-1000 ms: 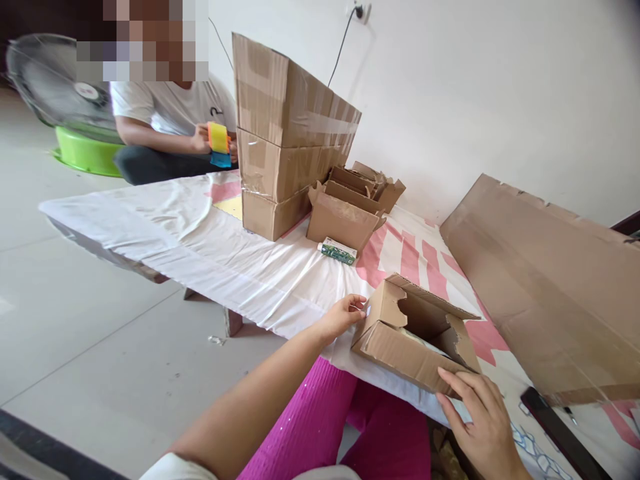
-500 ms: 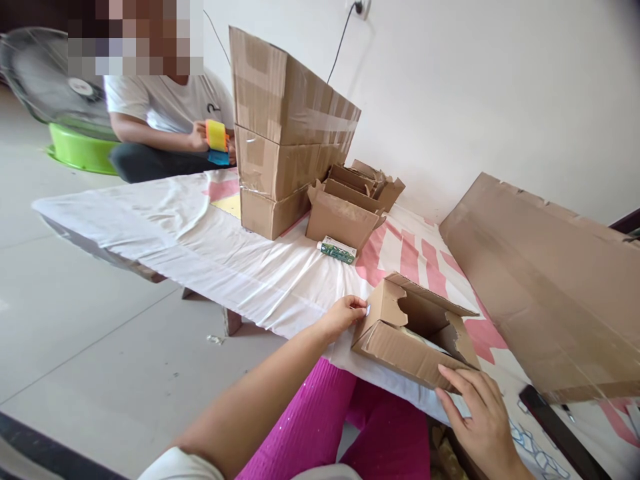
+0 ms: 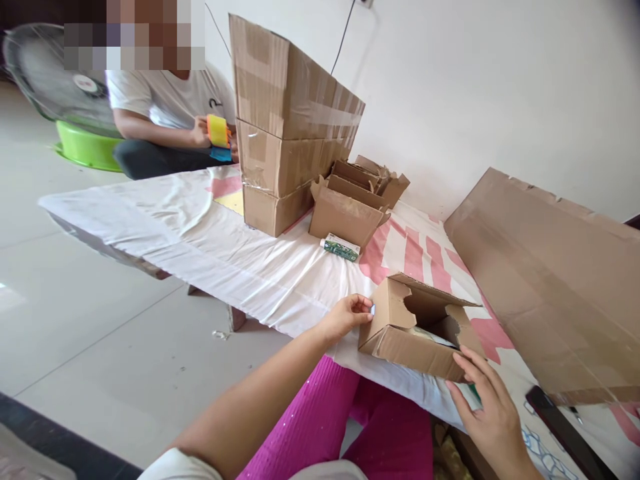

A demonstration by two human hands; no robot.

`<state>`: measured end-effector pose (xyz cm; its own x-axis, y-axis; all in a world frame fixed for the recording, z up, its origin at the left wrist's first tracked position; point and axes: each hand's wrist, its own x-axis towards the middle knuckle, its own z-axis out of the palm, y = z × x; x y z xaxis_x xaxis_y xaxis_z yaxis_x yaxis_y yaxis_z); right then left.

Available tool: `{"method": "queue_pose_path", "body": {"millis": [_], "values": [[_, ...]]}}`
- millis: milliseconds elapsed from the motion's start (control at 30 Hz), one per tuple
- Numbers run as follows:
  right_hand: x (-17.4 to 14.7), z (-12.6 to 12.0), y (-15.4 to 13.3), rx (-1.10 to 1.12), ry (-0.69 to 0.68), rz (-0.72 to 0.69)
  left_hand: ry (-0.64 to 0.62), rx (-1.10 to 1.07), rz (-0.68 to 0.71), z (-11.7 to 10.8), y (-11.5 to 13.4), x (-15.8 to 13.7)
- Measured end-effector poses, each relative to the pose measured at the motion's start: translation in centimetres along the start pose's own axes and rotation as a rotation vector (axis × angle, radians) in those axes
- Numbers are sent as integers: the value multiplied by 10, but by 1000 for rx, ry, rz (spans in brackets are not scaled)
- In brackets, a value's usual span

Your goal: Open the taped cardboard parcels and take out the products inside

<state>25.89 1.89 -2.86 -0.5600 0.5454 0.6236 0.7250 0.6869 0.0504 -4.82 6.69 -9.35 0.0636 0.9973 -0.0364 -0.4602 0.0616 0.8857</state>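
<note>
An open cardboard box (image 3: 420,357) lies near the table edge in front of me, its flap up at the back. Inside it a pale, flat item (image 3: 433,337) shows in part. At the box's left end, my left hand (image 3: 347,317) has its fingers curled and pinched on a small white-and-blue piece (image 3: 373,309) against the cardboard. My right hand (image 3: 490,400) is open by the near right corner, fingers apart, fingertips close to the box. Something green (image 3: 473,393) shows between its thumb and fingers; I cannot tell what it is.
Taped cardboard boxes (image 3: 285,147) stand stacked on the cloth-covered table (image 3: 190,233). Beyond my box are opened boxes (image 3: 347,210) and a green-and-white carton (image 3: 340,247). A large cardboard box (image 3: 555,287) and a dark phone (image 3: 560,427) lie right. Another person (image 3: 170,107) holds a tape dispenser (image 3: 219,137).
The view has shifted slightly. My right hand has moved a little along the box's near right corner, and a green patch now shows beside it. My left hand keeps its place at the box's end.
</note>
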Motion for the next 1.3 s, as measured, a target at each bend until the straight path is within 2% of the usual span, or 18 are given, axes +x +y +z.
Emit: {"method": "queue_pose_path", "body": {"millis": [267, 500, 567, 667, 733, 767, 800, 867, 933, 1033, 1100, 1133, 1200, 1267, 1300], "values": [[-2, 3, -3, -2, 17, 32, 55, 0, 26, 4, -2, -2], [0, 4, -12, -3, 25, 30, 189, 32, 91, 12, 5, -5], [-4, 0, -21, 3, 58, 61, 247, 57, 127, 10, 7, -18], [-18, -6, -44, 103, 151, 79, 316, 101, 174, 9, 4, -52], [-29, -5, -61, 273, 84, 89, 349, 199, 217, 12, -6, -80], [-34, -2, -70, 388, -1, 119, 348, 276, 242, 15, -13, -94], [-38, 3, -78, 515, -100, 172, 296, 349, 242, 18, -21, -106], [-46, 17, -92, 751, -276, 329, 143, 446, 224, 27, -38, -125], [-52, 32, -101, 877, -352, 468, -25, 516, 175, 37, -55, -135], [-61, 46, -103, 856, -324, 534, -161, 579, 110, 47, -75, -136], [-70, 47, -95, 813, -307, 550, -173, 597, 92, 48, -84, -132], [-75, 44, -88, 799, -288, 602, -164, 600, 85, 47, -87, -130], [-88, 34, -64, 744, -182, 796, -117, 601, 68, 43, -93, -126], [-104, 20, -31, 637, 11, 1027, -66, 601, 38, 38, -97, -124], [-113, 13, -12, 584, 90, 1093, -52, 603, 21, 36, -99, -123]]}}
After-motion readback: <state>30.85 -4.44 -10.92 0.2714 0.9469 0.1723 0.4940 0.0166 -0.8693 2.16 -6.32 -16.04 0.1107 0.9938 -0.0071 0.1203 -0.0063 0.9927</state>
